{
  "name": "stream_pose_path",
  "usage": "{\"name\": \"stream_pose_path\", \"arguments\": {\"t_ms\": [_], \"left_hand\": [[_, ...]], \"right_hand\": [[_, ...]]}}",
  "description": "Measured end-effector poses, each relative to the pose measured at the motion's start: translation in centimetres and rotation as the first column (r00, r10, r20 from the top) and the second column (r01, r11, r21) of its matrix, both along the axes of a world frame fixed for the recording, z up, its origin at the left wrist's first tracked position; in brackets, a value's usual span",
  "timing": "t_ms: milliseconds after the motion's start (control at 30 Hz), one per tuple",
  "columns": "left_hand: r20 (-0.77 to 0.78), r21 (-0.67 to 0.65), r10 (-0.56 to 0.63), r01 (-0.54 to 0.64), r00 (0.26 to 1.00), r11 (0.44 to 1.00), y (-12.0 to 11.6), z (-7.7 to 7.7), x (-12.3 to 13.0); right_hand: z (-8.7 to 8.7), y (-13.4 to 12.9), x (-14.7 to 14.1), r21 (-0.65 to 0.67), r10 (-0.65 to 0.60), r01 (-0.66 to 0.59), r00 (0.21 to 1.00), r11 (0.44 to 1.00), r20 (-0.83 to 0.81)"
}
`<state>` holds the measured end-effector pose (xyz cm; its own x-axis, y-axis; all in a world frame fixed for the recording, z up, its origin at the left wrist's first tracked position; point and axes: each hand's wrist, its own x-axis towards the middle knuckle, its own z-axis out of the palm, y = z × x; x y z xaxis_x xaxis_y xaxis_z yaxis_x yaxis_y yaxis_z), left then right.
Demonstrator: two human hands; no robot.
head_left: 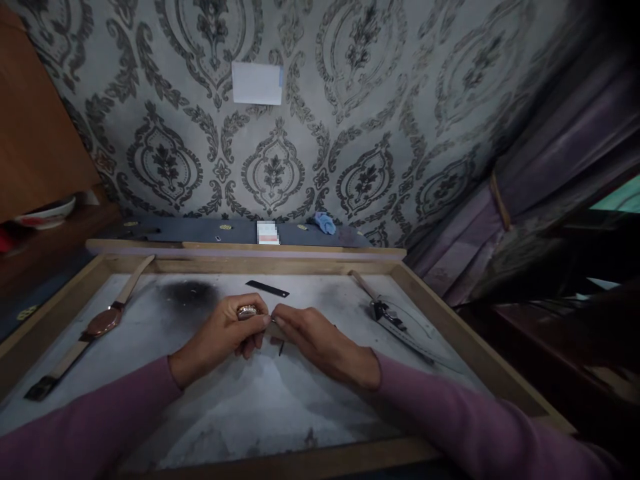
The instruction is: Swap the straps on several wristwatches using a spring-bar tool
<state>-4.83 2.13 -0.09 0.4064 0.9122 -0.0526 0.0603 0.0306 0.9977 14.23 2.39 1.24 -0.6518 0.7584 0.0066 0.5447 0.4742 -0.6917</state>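
Above the middle of a wood-framed tray (220,407), my left hand (233,327) is closed around a small round metal watch (247,311), whose case shows between thumb and forefinger. My right hand (315,337) meets it fingertip to fingertip, its fingers pressed together. A greyish strip shows below these fingertips, and a thin dark piece sticks out under the right hand. What the right fingers grip is mostly hidden. Just beyond both hands lies a flat black strip (267,288). To the left lies a watch (103,323) with a brown face and a beige strap.
On the tray's right side lie a dark long piece with a buckle-like part (387,313) and a clear looped strand. Behind the raised rim are a blue crumpled cloth (325,223) and a small white packet (268,232). A purple curtain (475,227) hangs at the right.
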Motion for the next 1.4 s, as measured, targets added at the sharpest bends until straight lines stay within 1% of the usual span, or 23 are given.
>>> {"name": "stream_pose_path", "arguments": {"t_ms": [67,100,133,200,267,367,467,600,700,833,933,1033,1167,1300,1400], "left_hand": [[0.006,0.007,-0.018,0.018,1.000,1.000,-0.1,0.1,0.0],[0.012,0.010,-0.024,0.024,1.000,1.000,-0.1,0.1,0.0],[0.016,0.011,-0.031,0.031,0.999,0.999,-0.2,0.1,0.0],[0.018,0.009,-0.044,0.044,0.999,0.999,-0.3,0.1,0.0],[0.020,0.002,-0.059,0.059,0.998,0.998,-0.4,0.1,0.0],[0.034,0.004,-0.067,0.067,0.997,0.998,-0.7,-0.1,0.2],[0.025,0.035,-0.047,0.046,0.999,0.998,-1.0,0.1,0.3],[0.031,0.034,-0.005,0.004,1.000,0.999,-1.3,0.4,0.6],[0.061,0.037,0.021,-0.023,0.998,0.999,-1.3,0.2,0.7],[0.046,0.039,0.065,-0.067,0.997,0.997,-1.4,-0.2,0.7],[0.039,0.049,0.098,-0.099,0.994,0.994,-1.6,-0.1,0.8],[0.031,0.029,0.107,-0.108,0.994,0.994,-1.9,0.4,0.9],[0.029,-0.064,0.108,-0.106,0.994,0.992,-2.1,0.8,1.1],[0.042,-0.126,0.085,-0.079,0.996,0.989,-1.8,0.5,1.2],[0.052,-0.130,0.018,-0.011,0.998,0.992,-1.5,0.4,0.9]], "right_hand": [[-0.1,0.1,0.2,-0.197,0.027,-0.060,0.986,0.979,-0.165],[-0.1,0.2,0.3,-0.270,0.027,-0.084,0.977,0.959,-0.209],[-0.1,0.2,0.4,-0.319,0.025,-0.099,0.973,0.943,-0.229],[0.0,0.2,0.4,-0.342,0.036,-0.112,0.974,0.933,-0.222],[0.3,0.2,0.5,-0.308,0.063,-0.123,0.978,0.943,-0.197],[0.7,0.0,0.4,-0.206,0.078,-0.111,0.984,0.972,-0.163],[0.8,-0.5,0.3,-0.086,0.062,-0.074,0.988,0.993,-0.141],[0.6,-1.2,0.2,0.025,0.039,-0.037,0.993,0.999,-0.113],[0.5,-1.5,0.0,0.046,0.023,-0.017,0.993,0.999,-0.120],[0.3,-1.7,-0.1,-0.002,0.016,-0.017,0.988,1.000,-0.153],[0.2,-1.8,-0.1,-0.010,0.021,-0.022,0.988,1.000,-0.150],[0.1,-1.8,0.1,0.068,0.064,-0.056,0.991,0.996,-0.114],[0.1,-1.8,0.4,0.224,0.124,-0.117,0.992,0.968,-0.017],[-0.3,-1.8,0.7,0.278,0.124,-0.130,0.991,0.952,0.039],[-0.5,-1.6,0.7,0.305,0.113,-0.128,0.991,0.944,0.068]]}}
